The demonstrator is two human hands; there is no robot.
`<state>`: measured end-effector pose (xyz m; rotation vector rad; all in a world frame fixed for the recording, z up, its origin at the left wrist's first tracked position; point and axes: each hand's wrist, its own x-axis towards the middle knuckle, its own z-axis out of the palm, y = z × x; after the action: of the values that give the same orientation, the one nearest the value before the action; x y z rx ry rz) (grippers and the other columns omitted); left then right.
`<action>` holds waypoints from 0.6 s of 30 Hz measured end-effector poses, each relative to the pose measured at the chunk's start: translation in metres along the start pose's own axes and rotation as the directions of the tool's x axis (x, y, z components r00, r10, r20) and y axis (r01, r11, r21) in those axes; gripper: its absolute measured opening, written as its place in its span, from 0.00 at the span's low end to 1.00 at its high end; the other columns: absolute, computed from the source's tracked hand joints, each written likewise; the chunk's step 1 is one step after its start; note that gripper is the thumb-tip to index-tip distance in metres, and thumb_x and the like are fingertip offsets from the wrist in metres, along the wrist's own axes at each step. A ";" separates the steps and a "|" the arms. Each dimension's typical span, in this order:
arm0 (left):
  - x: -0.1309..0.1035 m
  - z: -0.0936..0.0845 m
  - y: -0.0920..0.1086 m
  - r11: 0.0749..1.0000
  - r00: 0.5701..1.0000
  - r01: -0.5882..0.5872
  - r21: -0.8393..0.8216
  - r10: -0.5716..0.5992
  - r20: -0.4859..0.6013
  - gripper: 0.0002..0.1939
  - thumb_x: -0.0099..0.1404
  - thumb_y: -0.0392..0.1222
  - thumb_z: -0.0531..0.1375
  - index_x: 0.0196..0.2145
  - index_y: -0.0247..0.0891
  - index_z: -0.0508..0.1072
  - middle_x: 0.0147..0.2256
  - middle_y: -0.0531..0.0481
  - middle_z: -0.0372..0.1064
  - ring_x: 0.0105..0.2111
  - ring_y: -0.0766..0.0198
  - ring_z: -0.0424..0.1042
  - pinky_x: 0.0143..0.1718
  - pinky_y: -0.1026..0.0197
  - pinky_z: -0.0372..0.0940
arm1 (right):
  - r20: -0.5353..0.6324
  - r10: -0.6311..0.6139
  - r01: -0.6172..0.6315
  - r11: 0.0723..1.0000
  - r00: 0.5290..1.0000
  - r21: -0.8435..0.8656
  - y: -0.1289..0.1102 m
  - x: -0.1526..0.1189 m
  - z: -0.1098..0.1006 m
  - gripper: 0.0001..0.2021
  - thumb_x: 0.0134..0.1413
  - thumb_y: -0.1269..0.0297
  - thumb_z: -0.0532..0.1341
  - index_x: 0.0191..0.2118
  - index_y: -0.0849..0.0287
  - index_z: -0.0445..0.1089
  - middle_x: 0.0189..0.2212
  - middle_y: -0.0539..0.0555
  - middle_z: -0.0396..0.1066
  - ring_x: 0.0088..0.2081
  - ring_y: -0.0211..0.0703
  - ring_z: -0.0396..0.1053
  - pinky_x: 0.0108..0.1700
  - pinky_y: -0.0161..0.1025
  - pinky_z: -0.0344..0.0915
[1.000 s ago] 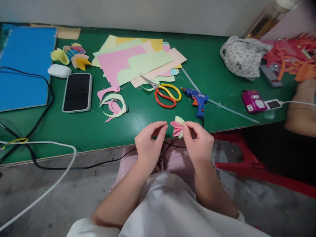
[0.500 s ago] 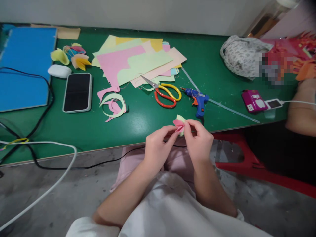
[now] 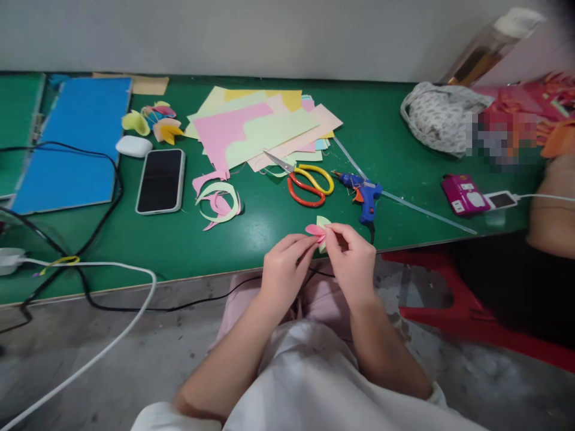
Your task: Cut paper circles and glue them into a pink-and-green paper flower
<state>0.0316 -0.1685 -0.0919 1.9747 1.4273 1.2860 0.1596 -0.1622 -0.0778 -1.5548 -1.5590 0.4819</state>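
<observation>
Between my fingertips, at the front edge of the green table, is a small paper flower with pink and pale green petals. My left hand pinches it from the left, and my right hand pinches it from the right; the fingers cover part of it. Just beyond lie scissors with one red and one yellow handle, and a blue glue gun with a long clear glue stick behind it. Curled pink and green paper scraps are to the left.
Coloured paper sheets are piled at the back. Leftward are a phone, a white case, finished-looking paper petals, a blue board and tangled cables. A patterned cloth bag, a magenta box and another person's arm are rightward.
The camera view has shifted, so the tabletop appears lower and further right. Both hands still pinch the flower, which has moved slightly left relative to the glue gun and turned a little.
</observation>
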 end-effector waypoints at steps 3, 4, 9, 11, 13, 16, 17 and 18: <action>-0.001 -0.005 -0.003 1.000 1.000 0.008 0.008 -0.008 -0.018 0.08 0.64 0.33 0.59 0.38 0.38 0.77 0.36 0.47 0.76 0.35 0.66 0.75 0.38 0.64 0.70 | 0.032 -0.030 0.030 0.999 0.999 0.011 -0.003 0.005 0.008 0.09 0.59 0.64 0.56 0.36 0.56 0.73 0.32 0.52 0.77 0.32 0.40 0.74 0.36 0.36 0.71; -0.001 -0.007 -0.004 1.000 1.000 0.009 0.008 -0.009 -0.024 0.08 0.64 0.33 0.59 0.39 0.38 0.77 0.36 0.47 0.76 0.35 0.66 0.75 0.38 0.64 0.70 | 0.045 -0.037 0.036 0.999 0.998 0.022 -0.005 0.007 0.010 0.09 0.59 0.64 0.56 0.35 0.56 0.73 0.32 0.52 0.77 0.32 0.40 0.75 0.37 0.36 0.72; 0.001 -0.018 -0.018 0.993 0.991 0.072 0.095 -0.061 -0.115 0.08 0.64 0.35 0.59 0.38 0.39 0.77 0.34 0.49 0.76 0.33 0.66 0.74 0.36 0.63 0.69 | 0.160 0.007 -0.039 0.979 0.987 0.202 -0.008 0.015 0.023 0.11 0.59 0.60 0.56 0.44 0.56 0.71 0.32 0.52 0.77 0.30 0.38 0.75 0.33 0.34 0.72; 0.004 -0.022 -0.028 0.979 0.979 0.135 0.151 -0.109 -0.170 0.07 0.63 0.36 0.59 0.37 0.39 0.77 0.33 0.49 0.76 0.33 0.66 0.73 0.35 0.63 0.68 | 0.190 0.035 -0.085 0.963 0.981 0.257 -0.007 0.018 0.028 0.14 0.59 0.59 0.56 0.48 0.57 0.69 0.32 0.53 0.76 0.30 0.38 0.75 0.31 0.34 0.73; 0.007 -0.027 -0.039 0.964 0.967 0.181 0.195 -0.139 -0.214 0.06 0.63 0.37 0.60 0.36 0.39 0.77 0.32 0.49 0.76 0.33 0.64 0.73 0.35 0.61 0.67 | 0.199 0.049 -0.101 0.961 0.979 0.257 -0.005 0.019 0.032 0.14 0.59 0.58 0.55 0.47 0.58 0.69 0.33 0.54 0.76 0.31 0.39 0.75 0.32 0.35 0.73; 0.010 -0.032 -0.055 0.944 0.965 0.205 0.260 -0.150 -0.217 0.04 0.61 0.37 0.62 0.33 0.38 0.78 0.30 0.49 0.76 0.32 0.62 0.71 0.35 0.59 0.65 | 0.198 0.039 -0.081 0.975 0.979 0.207 -0.002 0.021 0.040 0.13 0.59 0.59 0.55 0.45 0.60 0.71 0.33 0.56 0.77 0.33 0.40 0.76 0.32 0.34 0.73; 0.010 -0.033 -0.059 0.938 0.967 0.203 0.282 -0.147 -0.207 0.04 0.61 0.38 0.62 0.32 0.39 0.78 0.30 0.49 0.76 0.31 0.61 0.70 0.35 0.59 0.64 | 0.198 0.031 -0.071 0.978 0.980 0.195 -0.001 0.022 0.043 0.13 0.59 0.60 0.55 0.44 0.59 0.71 0.34 0.56 0.77 0.34 0.41 0.76 0.32 0.34 0.72; 0.010 -0.034 -0.063 0.932 0.969 0.200 0.302 -0.144 -0.199 0.04 0.60 0.38 0.62 0.31 0.39 0.78 0.29 0.49 0.76 0.31 0.61 0.69 0.35 0.58 0.63 | 0.196 0.025 -0.063 0.980 0.980 0.186 0.000 0.022 0.046 0.12 0.59 0.60 0.55 0.43 0.59 0.72 0.34 0.56 0.77 0.35 0.41 0.76 0.32 0.34 0.72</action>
<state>-0.0300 -0.1409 -0.1164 1.9114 1.9576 1.2347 0.1274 -0.1278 -0.0967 -1.4307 -1.5734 0.8051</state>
